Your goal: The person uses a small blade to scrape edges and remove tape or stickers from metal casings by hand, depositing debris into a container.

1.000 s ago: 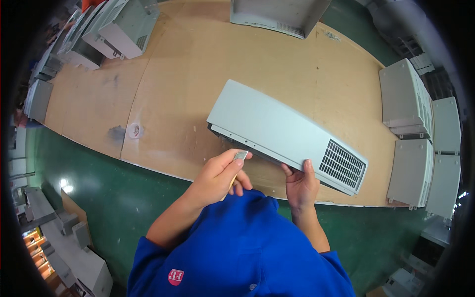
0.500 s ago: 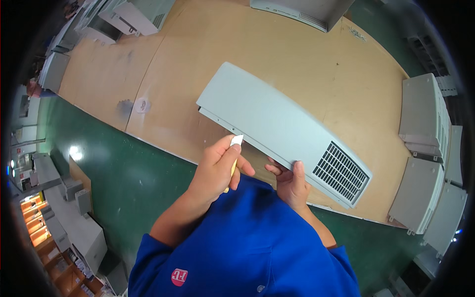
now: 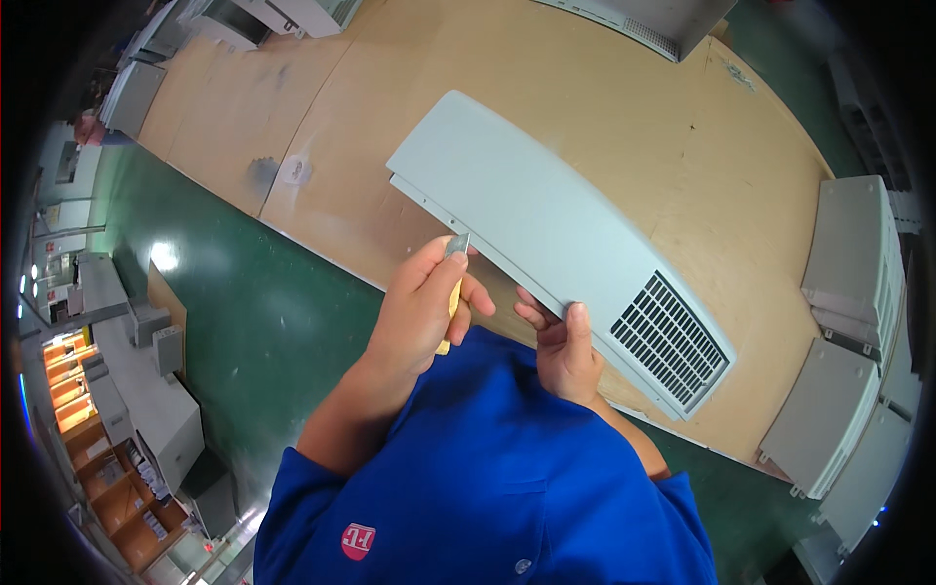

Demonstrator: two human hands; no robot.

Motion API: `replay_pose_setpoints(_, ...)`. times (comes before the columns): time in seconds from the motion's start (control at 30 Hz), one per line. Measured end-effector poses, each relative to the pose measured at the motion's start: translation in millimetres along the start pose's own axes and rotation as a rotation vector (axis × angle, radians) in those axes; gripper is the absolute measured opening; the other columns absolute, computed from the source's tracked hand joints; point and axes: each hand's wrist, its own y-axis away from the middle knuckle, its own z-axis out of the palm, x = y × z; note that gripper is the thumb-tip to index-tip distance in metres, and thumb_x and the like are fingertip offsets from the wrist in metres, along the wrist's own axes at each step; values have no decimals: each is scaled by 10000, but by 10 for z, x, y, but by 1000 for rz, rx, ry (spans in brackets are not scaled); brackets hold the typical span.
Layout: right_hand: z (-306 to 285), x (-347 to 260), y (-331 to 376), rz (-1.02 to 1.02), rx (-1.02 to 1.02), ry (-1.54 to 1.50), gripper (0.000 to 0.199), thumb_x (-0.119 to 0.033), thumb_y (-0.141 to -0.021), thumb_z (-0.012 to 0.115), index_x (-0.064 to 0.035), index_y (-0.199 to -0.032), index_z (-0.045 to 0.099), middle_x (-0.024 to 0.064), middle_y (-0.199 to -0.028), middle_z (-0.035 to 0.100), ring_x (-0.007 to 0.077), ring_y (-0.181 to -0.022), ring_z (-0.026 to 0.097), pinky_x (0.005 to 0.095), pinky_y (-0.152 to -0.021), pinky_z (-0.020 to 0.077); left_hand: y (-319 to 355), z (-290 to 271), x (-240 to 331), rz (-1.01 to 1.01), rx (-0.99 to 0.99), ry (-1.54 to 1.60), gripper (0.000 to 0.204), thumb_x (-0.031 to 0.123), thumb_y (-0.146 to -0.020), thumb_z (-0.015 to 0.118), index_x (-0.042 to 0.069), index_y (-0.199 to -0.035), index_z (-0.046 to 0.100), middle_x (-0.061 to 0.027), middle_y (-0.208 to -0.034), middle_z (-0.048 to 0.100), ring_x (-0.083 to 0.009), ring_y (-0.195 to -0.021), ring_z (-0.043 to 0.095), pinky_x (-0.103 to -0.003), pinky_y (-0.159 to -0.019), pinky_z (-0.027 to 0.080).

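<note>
A long pale grey casing [image 3: 517, 185] with a curved far edge lies slantwise before me, its black slotted grille [image 3: 671, 339] at the right end. My left hand [image 3: 419, 302] is closed around a utility knife [image 3: 455, 292] with a yellow handle. The knife's short metal blade points up at the casing's near edge, close to small holes in it; whether it touches, I cannot tell. My right hand [image 3: 567, 351] grips that same edge left of the grille, thumb on top and fingers underneath, partly hidden.
The casing is over a large tan worktable [image 3: 322, 117]. Several grey housings [image 3: 848, 263] stand along its right edge; another grey housing [image 3: 643, 24] is at the far side. A whitish round mark [image 3: 295, 170] shows left of the casing. Green floor [image 3: 234, 292] borders the table.
The whole view has turned slightly. My left hand and the knife have shifted up with the casing's left end, and the blade looks darker. Both hands keep their holds.
</note>
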Motion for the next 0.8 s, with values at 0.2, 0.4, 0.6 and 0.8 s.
replay_pose_setpoints(0.2,14,-13,5,38,11,70,446,-290,-937,412,-19,-1288,358,141,-1216,508,325,-1091,533,400,-890,476,-81,-78,-158,66,-100,133,212,172,-953,352,20,-1027,480,-81,-595,525,-79,-368,378,-199,-359,295)
replay_pose_setpoints(0.4,-55,-213,1,322,-429,311,407,-257,-908,512,-3,-1222,463,142,-1174,540,272,-1080,547,357,-906,443,-236,-189,-419,155,-237,221,199,224,-972,361,56,-995,466,-60,-638,534,-77,-433,417,-198,-392,321)
replay_pose_setpoints(0.6,775,-658,-250,-658,-520,1512,242,-22,-649,698,-29,-887,654,103,-802,598,238,-729,549,313,-630,454,-229,-263,-362,127,-272,202,212,227,-976,352,56,-983,478,-52,-682,550,-84,-504,466,-191,-463,370)
replay_pose_setpoints(0.8,733,-247,-617,-901,-358,1656,236,-29,-635,670,-25,-869,647,52,-747,543,222,-709,505,312,-578,419,-190,-435,-175,127,-236,38,252,212,-971,359,28,-1086,489,-81,-714,591,-102,-497,524,-207,-458,402)
